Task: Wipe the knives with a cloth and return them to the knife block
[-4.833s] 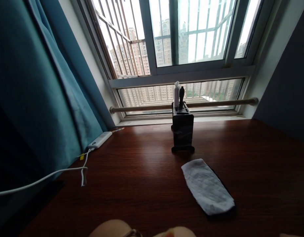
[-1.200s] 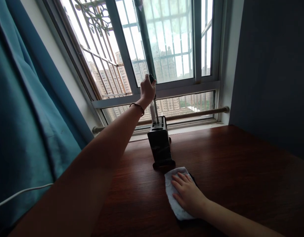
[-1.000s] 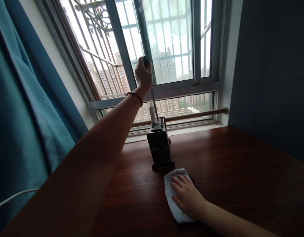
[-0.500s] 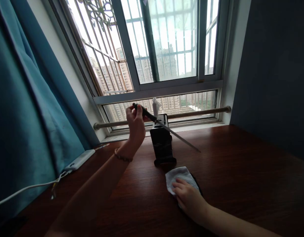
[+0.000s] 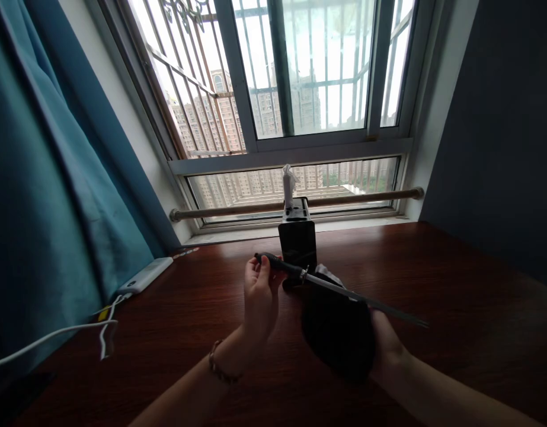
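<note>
My left hand is closed round the black handle of a long, thin metal rod, which resembles a sharpening steel. The rod slants down to the right, its far end blurred. My right hand grips a rounded, dark, soft-looking black thing from its right side; most of the fingers are hidden behind it. A bit of white cloth shows beyond its upper edge, behind the rod. The rod passes over the top of the black thing; whether they touch, I cannot tell.
Behind my hands a black stand with a dark panel stands on the brown wooden table. A wrapped white roll rises behind it. A white power strip with cables lies by the blue curtain. A barred window is at the back.
My left hand has brought the rod lower and nearer. My right hand, earlier on the white cloth on the table, now holds up the black thing that lay beneath it. The view has shifted slightly.
</note>
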Demonstrator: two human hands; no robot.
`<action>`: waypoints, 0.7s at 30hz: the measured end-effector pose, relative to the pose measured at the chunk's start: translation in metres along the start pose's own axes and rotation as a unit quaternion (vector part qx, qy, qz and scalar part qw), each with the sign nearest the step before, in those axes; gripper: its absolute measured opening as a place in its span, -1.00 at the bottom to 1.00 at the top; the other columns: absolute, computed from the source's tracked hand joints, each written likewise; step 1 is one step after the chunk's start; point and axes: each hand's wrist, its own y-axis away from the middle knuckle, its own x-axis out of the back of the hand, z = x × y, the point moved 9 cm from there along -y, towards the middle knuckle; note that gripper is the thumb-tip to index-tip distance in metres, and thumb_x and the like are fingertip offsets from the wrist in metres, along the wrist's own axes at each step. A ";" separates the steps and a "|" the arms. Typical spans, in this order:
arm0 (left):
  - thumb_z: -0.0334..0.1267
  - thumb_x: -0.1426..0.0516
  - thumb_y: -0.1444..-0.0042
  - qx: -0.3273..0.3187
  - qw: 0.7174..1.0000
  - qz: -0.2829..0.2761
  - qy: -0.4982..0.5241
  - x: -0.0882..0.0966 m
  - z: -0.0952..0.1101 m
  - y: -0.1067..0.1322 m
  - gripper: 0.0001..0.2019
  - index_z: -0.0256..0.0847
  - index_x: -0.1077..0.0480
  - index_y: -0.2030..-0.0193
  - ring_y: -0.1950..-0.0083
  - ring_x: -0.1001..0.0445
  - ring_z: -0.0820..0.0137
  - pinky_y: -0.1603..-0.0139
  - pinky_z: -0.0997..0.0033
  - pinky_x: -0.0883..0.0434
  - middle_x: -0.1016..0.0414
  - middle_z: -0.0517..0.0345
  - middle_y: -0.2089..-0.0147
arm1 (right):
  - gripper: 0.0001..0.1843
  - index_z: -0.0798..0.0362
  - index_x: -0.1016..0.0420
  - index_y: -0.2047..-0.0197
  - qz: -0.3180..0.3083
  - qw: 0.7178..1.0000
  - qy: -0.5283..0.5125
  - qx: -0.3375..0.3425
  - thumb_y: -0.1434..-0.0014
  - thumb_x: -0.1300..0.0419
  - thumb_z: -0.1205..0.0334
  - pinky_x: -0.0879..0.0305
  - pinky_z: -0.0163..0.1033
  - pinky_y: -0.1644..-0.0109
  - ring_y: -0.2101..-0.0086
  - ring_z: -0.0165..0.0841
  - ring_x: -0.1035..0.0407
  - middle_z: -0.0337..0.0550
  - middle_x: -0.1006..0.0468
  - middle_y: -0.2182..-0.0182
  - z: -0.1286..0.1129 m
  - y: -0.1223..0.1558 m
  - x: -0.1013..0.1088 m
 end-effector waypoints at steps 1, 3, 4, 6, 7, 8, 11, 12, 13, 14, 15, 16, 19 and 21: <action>-0.15 -0.22 -0.01 0.017 1.000 -0.015 -0.006 0.000 -0.009 0.006 -0.73 -0.19 -0.24 0.25 0.30 -0.46 0.51 0.29 0.50 -0.47 -0.44 0.16 0.25 | -0.72 0.07 -0.53 0.31 0.009 1.000 -0.007 0.007 -0.11 -0.04 0.15 -0.34 -0.18 0.11 0.31 -0.31 -0.42 -0.12 -0.54 0.34 -0.007 0.000 0.000; -0.14 -0.24 0.02 0.056 0.997 -0.056 -0.023 0.001 -0.026 0.019 -0.68 -0.18 -0.21 0.24 0.26 -0.48 0.44 0.21 0.37 -0.49 -0.45 0.15 0.22 | -0.70 0.11 -0.54 0.29 0.036 0.998 -0.047 -0.011 -0.10 -0.01 0.19 -0.32 -0.15 0.05 0.28 -0.28 -0.42 -0.07 -0.54 0.29 -0.016 -0.002 0.007; -0.15 -0.24 0.03 0.078 0.993 -0.078 -0.035 0.001 -0.034 0.025 -0.67 -0.17 -0.20 0.23 0.23 -0.49 0.41 0.17 0.31 -0.48 -0.45 0.14 0.20 | -0.68 0.12 -0.54 0.31 0.046 0.998 -0.042 -0.006 -0.10 0.02 0.19 -0.30 -0.13 0.02 0.26 -0.27 -0.43 -0.05 -0.54 0.29 -0.023 -0.004 0.013; -0.20 -0.25 0.03 0.113 0.983 -0.128 -0.060 0.000 -0.046 0.037 -0.66 -0.15 -0.17 0.21 0.18 -0.50 0.35 0.11 0.23 -0.46 -0.45 0.13 0.17 | -0.66 0.12 -0.53 0.35 0.056 0.998 -0.003 0.031 -0.11 0.04 0.18 -0.28 -0.06 -0.01 0.24 -0.22 -0.42 -0.01 -0.54 0.31 -0.044 -0.008 0.026; -0.23 -0.25 0.02 0.126 0.976 -0.160 -0.078 -0.002 -0.050 0.043 -0.66 -0.14 -0.17 0.19 0.16 -0.50 0.33 0.08 0.21 -0.44 -0.45 0.12 0.15 | -0.66 0.12 -0.53 0.36 0.057 0.997 0.024 0.054 -0.10 0.05 0.17 -0.27 -0.01 0.00 0.24 -0.19 -0.42 0.00 -0.54 0.34 -0.054 -0.010 0.032; -0.26 -0.24 0.02 0.136 0.966 -0.194 -0.099 -0.006 -0.054 0.048 -0.66 -0.14 -0.17 0.18 0.13 -0.49 0.32 0.05 0.21 -0.42 -0.44 0.12 0.14 | -0.66 0.12 -0.52 0.37 0.058 0.994 0.049 0.073 -0.10 0.05 0.17 -0.27 0.03 0.01 0.25 -0.17 -0.42 0.01 -0.53 0.35 -0.063 -0.012 0.038; -0.30 -0.24 0.03 0.163 0.923 -0.295 -0.183 -0.019 -0.068 0.062 -0.65 -0.17 -0.21 0.12 0.12 -0.49 0.33 0.02 0.29 -0.38 -0.44 0.11 0.15 | -0.63 0.11 -0.51 0.38 0.085 0.989 0.076 0.098 -0.12 0.06 0.12 -0.29 0.07 0.07 0.27 -0.14 -0.42 0.03 -0.53 0.39 -0.078 -0.013 0.052; -0.31 -0.25 0.05 0.186 0.905 -0.326 -0.202 -0.022 -0.076 0.067 -0.63 -0.18 -0.23 0.11 0.15 -0.49 0.34 0.05 0.33 -0.38 -0.44 0.11 0.17 | -0.61 0.11 -0.51 0.39 0.107 0.987 0.065 0.097 -0.15 0.08 0.10 -0.30 0.06 0.08 0.28 -0.15 -0.43 0.02 -0.53 0.40 -0.079 -0.011 0.055; -0.30 -0.26 0.06 0.219 0.885 -0.354 -0.210 -0.025 -0.085 0.072 -0.62 -0.20 -0.25 0.10 0.20 -0.50 0.34 0.11 0.35 -0.40 -0.45 0.11 0.20 | -0.57 0.10 -0.50 0.40 0.133 0.986 0.048 0.092 -0.19 0.10 0.07 -0.30 0.04 0.09 0.31 -0.17 -0.43 0.01 -0.53 0.40 -0.078 -0.008 0.057; -0.29 -0.25 0.06 0.260 0.863 -0.379 -0.209 -0.027 -0.096 0.078 -0.62 -0.21 -0.26 0.10 0.27 -0.51 0.36 0.20 0.36 -0.42 -0.45 0.11 0.24 | -0.53 0.10 -0.50 0.39 0.154 0.984 0.028 0.086 -0.22 0.13 0.03 -0.31 0.01 0.10 0.32 -0.18 -0.43 -0.01 -0.53 0.41 -0.075 -0.006 0.058; -0.26 -0.25 0.06 0.303 0.841 -0.400 -0.203 -0.028 -0.106 0.085 -0.64 -0.22 -0.27 0.12 0.35 -0.49 0.38 0.32 0.39 -0.42 -0.45 0.13 0.30 | -0.50 0.11 -0.50 0.38 0.163 0.984 0.010 0.077 -0.24 0.14 -0.02 -0.31 -0.02 0.10 0.33 -0.20 -0.43 -0.02 -0.53 0.42 -0.071 -0.003 0.056; -0.23 -0.24 0.05 0.338 0.823 -0.413 -0.194 -0.028 -0.115 0.090 -0.67 -0.24 -0.27 0.15 0.45 -0.46 0.42 0.45 0.44 -0.40 -0.44 0.15 0.37 | -0.47 0.11 -0.50 0.35 0.155 0.986 -0.004 0.068 -0.25 0.15 -0.07 -0.31 -0.04 0.09 0.33 -0.20 -0.43 -0.03 -0.53 0.42 -0.067 -0.002 0.052; -0.18 -0.20 0.00 0.404 0.795 -0.429 -0.147 -0.029 -0.132 0.098 -0.75 -0.29 -0.31 0.26 0.65 -0.22 0.59 0.70 0.61 -0.16 -0.27 0.28 0.56 | -0.45 0.15 -0.48 0.26 0.071 0.997 -0.004 0.023 -0.21 0.06 -0.17 -0.31 -0.05 0.11 0.30 -0.18 -0.43 -0.02 -0.52 0.40 -0.048 -0.002 0.037; -0.19 -0.16 -0.05 0.455 0.775 -0.434 -0.069 -0.031 -0.137 0.103 -0.80 -0.30 -0.31 0.30 0.71 -0.03 0.67 0.75 0.67 0.01 -0.13 0.35 0.62 | -0.51 0.18 -0.46 0.25 0.036 0.999 0.012 0.001 -0.17 -0.04 -0.12 -0.33 -0.09 0.16 0.33 -0.19 -0.43 -0.01 -0.52 0.39 -0.033 -0.003 0.040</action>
